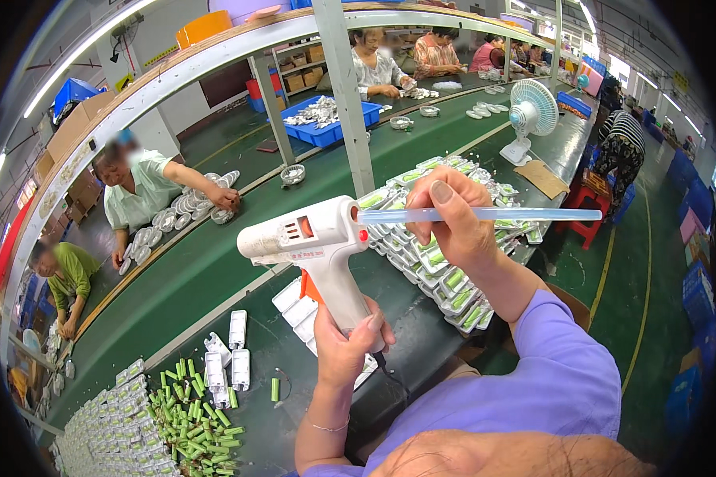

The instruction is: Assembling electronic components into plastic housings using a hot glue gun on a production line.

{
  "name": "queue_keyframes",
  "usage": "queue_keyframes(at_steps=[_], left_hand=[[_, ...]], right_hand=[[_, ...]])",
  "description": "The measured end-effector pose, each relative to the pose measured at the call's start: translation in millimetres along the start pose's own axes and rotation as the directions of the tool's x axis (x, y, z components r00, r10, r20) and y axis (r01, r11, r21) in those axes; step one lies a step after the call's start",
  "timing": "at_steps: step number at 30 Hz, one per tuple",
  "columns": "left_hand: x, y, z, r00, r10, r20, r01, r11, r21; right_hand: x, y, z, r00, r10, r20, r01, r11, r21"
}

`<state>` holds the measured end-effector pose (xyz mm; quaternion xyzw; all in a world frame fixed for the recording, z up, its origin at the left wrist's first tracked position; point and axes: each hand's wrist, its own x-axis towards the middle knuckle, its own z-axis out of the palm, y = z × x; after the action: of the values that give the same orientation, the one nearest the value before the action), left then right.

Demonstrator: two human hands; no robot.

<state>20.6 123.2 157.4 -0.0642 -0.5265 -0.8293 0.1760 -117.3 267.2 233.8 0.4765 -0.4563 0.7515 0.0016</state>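
My left hand (pixel 348 343) is wrapped round the grip of a white hot glue gun (pixel 306 238) with an orange trigger, its nozzle end pointing left. Between the fingers of my right hand (pixel 453 219) is a long translucent bluish glue stick (pixel 533 214). The stick's left end meets the opening at the back of the gun; how deep it sits inside is hidden. Below the gun, white plastic housings (pixel 301 312) lie on the dark table. Behind my right hand rise stacked white housings with green cylindrical batteries (pixel 456 280) in them.
Loose green batteries (pixel 195 413) and rows of white housings (pixel 107 425) cover the table at lower left. A green conveyor belt (pixel 207 298) runs beyond the table. A metal post (pixel 344 95) stands ahead; a fan (pixel 531 111) stands farther right. Co-workers sit across the belt.
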Motion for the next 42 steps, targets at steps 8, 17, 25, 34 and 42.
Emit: queue_keyframes(at_steps=[8, 17, 25, 34, 42], left_hand=[[3, -1, -2, 0.999, 0.046, 0.011, -0.047, 0.983, 0.176], [-2, -14, 5, 1.000, 0.017, -0.003, -0.015, 0.927, 0.374], [2, -26, 1, 0.997, -0.046, -0.062, 0.053, 0.990, 0.127], [-11, -42, 17, 0.989, -0.144, -0.017, 0.145, 0.973, 0.182], [-76, -24, -82, 0.796, 0.339, -0.502, 0.339, 0.438, 0.833]], right_hand=[[9, -6, -6, 0.995, 0.097, 0.024, -0.095, 0.992, -0.082], [12, 33, 12, 0.985, 0.102, 0.143, -0.126, 0.977, 0.170], [22, 42, 10, 0.952, 0.268, 0.148, -0.280, 0.958, 0.062], [-48, 50, 30, 0.637, 0.666, 0.387, -0.695, 0.714, -0.085], [-79, 50, 6, 0.535, 0.749, 0.392, -0.829, 0.555, 0.073]])
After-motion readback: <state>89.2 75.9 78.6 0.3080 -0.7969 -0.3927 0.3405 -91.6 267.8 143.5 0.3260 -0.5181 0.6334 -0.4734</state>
